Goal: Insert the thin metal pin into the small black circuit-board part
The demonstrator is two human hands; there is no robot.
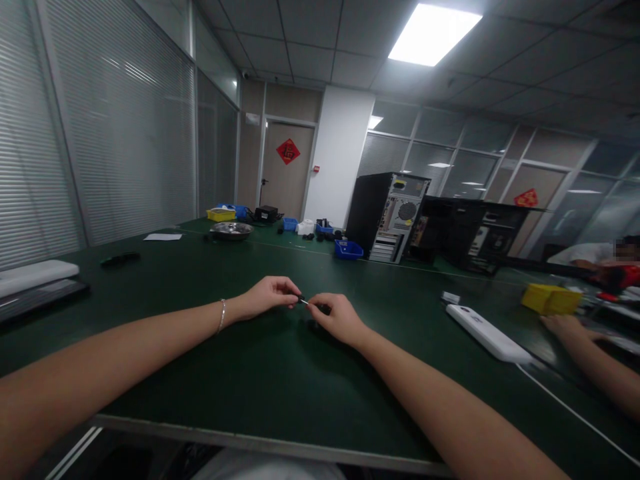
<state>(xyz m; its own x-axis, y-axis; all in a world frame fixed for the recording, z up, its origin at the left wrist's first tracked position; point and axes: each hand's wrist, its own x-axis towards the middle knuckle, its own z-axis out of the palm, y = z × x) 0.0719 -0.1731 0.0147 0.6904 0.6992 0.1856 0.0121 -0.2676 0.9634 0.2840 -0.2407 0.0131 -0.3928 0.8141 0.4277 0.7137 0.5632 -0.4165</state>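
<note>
My left hand [274,292], with a bracelet on its wrist, pinches a small black piece [301,298] between thumb and fingers. From that piece a thin, light-coloured pin or shaft [305,303] points toward my right hand [340,316]. My right thumb and fingers are closed at the shaft's other end. Both hands are just above the green tabletop [250,380], nearly touching each other. The item is too small and blurred to name, and the fingers cover most of it.
A white power strip [487,333] with its cable lies to the right. Farther back stand a computer case [380,217], a blue bin [349,250] and a metal bowl [232,231]. Another person's hand [567,327] rests near a yellow bin [550,299] at the far right.
</note>
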